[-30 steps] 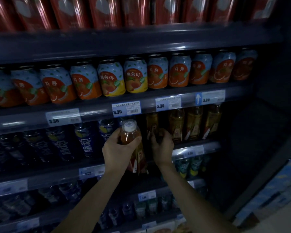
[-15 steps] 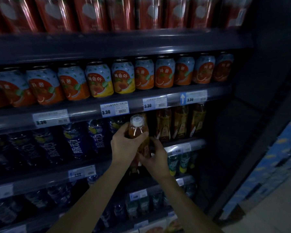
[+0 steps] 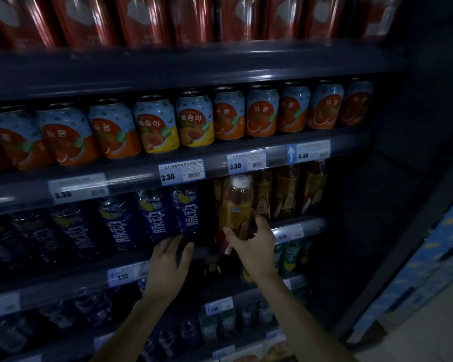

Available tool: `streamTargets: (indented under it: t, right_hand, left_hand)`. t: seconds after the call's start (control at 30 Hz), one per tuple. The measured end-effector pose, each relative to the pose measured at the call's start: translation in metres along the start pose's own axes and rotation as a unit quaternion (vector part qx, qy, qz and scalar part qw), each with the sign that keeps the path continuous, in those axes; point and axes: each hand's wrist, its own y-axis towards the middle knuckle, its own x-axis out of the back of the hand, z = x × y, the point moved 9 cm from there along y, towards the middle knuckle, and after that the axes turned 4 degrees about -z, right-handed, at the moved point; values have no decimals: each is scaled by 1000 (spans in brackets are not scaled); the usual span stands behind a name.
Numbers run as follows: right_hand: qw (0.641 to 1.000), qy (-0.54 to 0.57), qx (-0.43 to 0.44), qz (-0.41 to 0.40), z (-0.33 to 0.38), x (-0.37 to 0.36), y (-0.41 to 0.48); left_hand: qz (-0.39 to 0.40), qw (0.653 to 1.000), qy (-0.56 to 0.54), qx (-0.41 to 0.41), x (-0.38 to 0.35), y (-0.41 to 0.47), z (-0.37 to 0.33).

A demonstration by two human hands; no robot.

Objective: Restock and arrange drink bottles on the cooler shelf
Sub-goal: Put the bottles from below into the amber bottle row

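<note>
My right hand (image 3: 254,244) grips an amber drink bottle (image 3: 237,205) at the front of a dim cooler shelf (image 3: 311,226).

From the head camera I see the bottle upright, white cap on top, its lower part wrapped by my right fingers; it stands at the left end of a row of similar amber bottles (image 3: 285,192), just right of a row of dark blue bottles (image 3: 168,218). My left hand (image 3: 170,259) is spread with loose fingers at the shelf edge, beneath the rightmost blue bottle; I cannot tell whether it touches it. On the shelf above sit orange and yellow fruit cans (image 3: 194,118), with white price tags (image 3: 181,172) reading 3.30 on the rail below them. Red cans (image 3: 141,19) fill the top shelf.
</note>
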Motion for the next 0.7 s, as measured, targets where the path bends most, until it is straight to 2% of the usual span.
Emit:
streamTargets:
  t: [0.13,0.43,0.7]
  right_hand:
    - [1000,2,-9,11,1,-8,12]
    - [1000,-18,-2,-12,4,-34,31]
    - [998,-45,-33,-10,-8,-50,38]
  left_hand:
    - [-6,998,54,-16,-1,-4,5]
    - [-14,996,78,-40,-1,-6,6]
    - [-33,995,80,-50,-4,-4,8]
